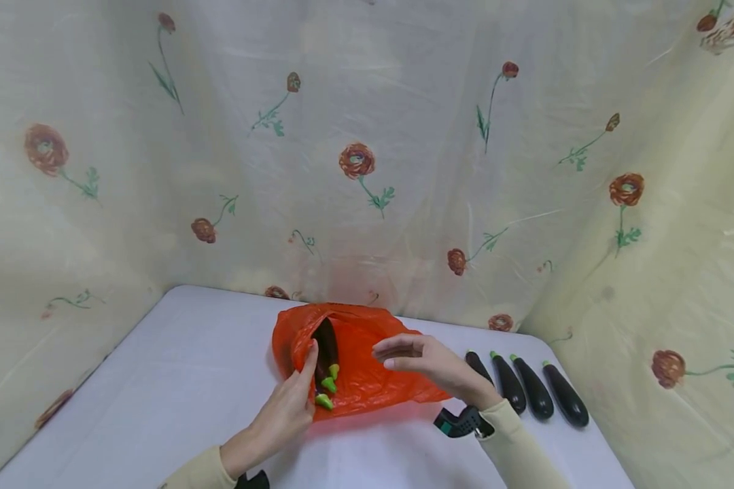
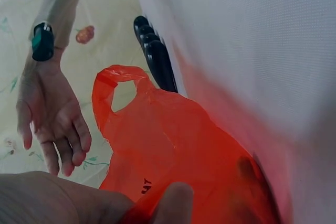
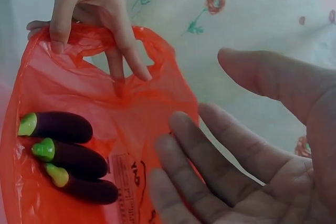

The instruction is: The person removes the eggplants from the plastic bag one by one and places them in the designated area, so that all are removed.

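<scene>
A thin red plastic bag [image 1: 367, 380] lies on the table with its mouth spread toward me. My left hand [image 1: 290, 401] grips the left edge of the mouth; in the right wrist view its fingers curl at the bag's handle. Three dark eggplants [image 3: 79, 158] with green stem ends lie side by side inside the bag. My right hand [image 1: 431, 363] hovers over the bag's right side, palm turned inward, fingers extended and holding nothing. Printed dark letters show on the bag in both wrist views.
Several more eggplants [image 1: 538, 390] lie in a row at the table's right, beyond my right wrist. The white-covered table [image 1: 177, 380] meets flower-printed sheeting [image 1: 404, 170] at the back and sides. A dark wrist device [image 1: 465, 422] sits on my right wrist.
</scene>
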The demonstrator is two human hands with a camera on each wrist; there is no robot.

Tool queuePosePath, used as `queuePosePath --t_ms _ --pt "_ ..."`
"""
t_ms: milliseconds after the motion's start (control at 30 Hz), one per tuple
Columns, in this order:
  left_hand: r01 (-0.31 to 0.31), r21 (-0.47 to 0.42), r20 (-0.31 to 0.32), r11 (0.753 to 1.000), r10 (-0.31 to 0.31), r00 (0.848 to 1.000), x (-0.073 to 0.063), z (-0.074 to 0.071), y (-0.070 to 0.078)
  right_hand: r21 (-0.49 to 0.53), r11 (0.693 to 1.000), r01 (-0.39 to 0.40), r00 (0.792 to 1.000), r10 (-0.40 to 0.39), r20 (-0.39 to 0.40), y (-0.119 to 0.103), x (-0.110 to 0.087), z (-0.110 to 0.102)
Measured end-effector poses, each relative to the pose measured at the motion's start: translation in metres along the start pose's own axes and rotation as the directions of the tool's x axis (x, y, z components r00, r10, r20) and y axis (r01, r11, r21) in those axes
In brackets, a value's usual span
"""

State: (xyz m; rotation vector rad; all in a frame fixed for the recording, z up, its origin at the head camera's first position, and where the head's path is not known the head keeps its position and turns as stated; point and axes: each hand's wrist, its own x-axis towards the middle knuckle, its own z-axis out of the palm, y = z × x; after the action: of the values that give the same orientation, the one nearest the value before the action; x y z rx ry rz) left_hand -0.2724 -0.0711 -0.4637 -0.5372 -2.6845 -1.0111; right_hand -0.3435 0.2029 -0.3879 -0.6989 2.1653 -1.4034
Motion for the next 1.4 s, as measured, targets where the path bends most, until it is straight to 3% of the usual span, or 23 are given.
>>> queuePosePath --t_ms 200,367,600,867,1033,1133,1267,1333,1400 --pt "0.028 -0.025 0.037 0.999 -0.027 0.999 -0.001 -0.002 0.001 -0.002 1.000 -0.021 0.994 0.021 0.108 0.004 0.024 0.007" --pt "0.027 -0.025 0.043 0.999 -0.025 0.999 -0.002 -0.002 0.000 -0.014 0.999 -0.036 0.988 0.038 0.147 0.011 0.048 0.011" --pt "0.024 -0.027 0.043 0.999 -0.022 0.999 -0.001 -0.003 0.000 -0.031 1.000 -0.002 0.993 0.006 0.116 0.023 0.082 0.016" --pt "0.034 -0.041 0.067 0.999 -0.031 0.997 -0.002 -0.005 0.001 -0.217 0.973 0.076 0.995 -0.061 0.076 0.043 0.115 0.030" --pt "0.031 -0.043 0.067 0.999 -0.028 0.997 -0.002 -0.004 0.000 -0.329 0.926 0.183 0.983 -0.171 0.065 0.050 0.132 0.030" --pt "-0.007 -0.016 0.025 1.000 0.008 1.000 -0.003 -0.002 -0.001 -0.380 0.895 0.234 0.972 -0.219 0.082 0.052 0.141 0.028" --pt "-0.060 0.019 -0.039 0.998 0.061 0.997 -0.004 0.000 -0.002 -0.487 0.823 0.292 0.956 -0.261 0.131 0.055 0.151 0.028" --pt "-0.073 0.020 -0.052 0.997 0.074 0.996 -0.004 0.000 -0.001 -0.572 0.768 0.288 0.956 -0.263 0.130 0.056 0.156 0.029" --pt "-0.075 0.014 -0.045 0.997 0.075 0.996 -0.004 0.000 -0.001 -0.644 0.728 0.237 0.969 -0.227 0.099 0.057 0.160 0.031"
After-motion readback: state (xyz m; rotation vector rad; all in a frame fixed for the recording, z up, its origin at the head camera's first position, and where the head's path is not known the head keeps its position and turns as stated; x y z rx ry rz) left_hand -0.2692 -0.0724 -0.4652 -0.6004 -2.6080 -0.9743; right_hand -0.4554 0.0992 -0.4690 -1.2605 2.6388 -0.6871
